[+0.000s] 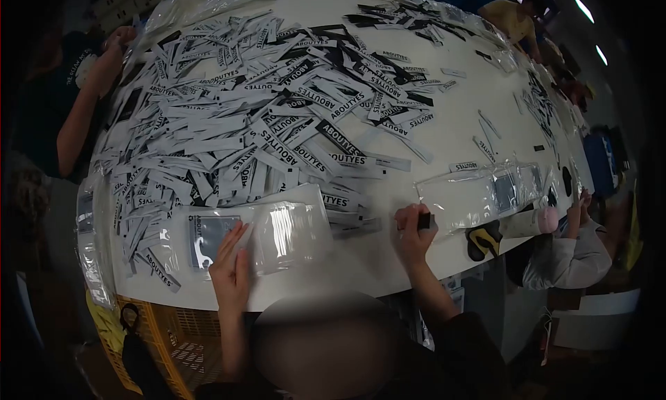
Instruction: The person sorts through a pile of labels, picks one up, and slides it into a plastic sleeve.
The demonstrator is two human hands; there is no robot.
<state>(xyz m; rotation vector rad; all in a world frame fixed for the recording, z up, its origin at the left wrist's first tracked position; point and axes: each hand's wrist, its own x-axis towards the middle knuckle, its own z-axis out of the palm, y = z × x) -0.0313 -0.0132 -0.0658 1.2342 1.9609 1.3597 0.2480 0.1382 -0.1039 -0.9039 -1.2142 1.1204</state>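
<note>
My left hand (232, 267) rests on a stack of clear plastic bags (309, 230) near the table's front edge, its fingers stretched out. A grey printed panel with dark lettering (208, 237) shows in the bags by its fingertips. My right hand (413, 239) is closed and raised near the front edge, to the right of the stack. From its fingers sticks a small dark piece (426, 222); its kind is hard to make out. Beyond both hands spreads a large heap of black and white printed strips (277, 122) marked ABOUTYES.
More clear bags (458, 199) lie to the right, beside black-and-yellow scissors (483, 242) and a pale roll with a pink end (531, 223). A yellow crate (187, 337) stands below the table. Other people sit at the left (76, 101), right (565, 254) and far right (513, 22).
</note>
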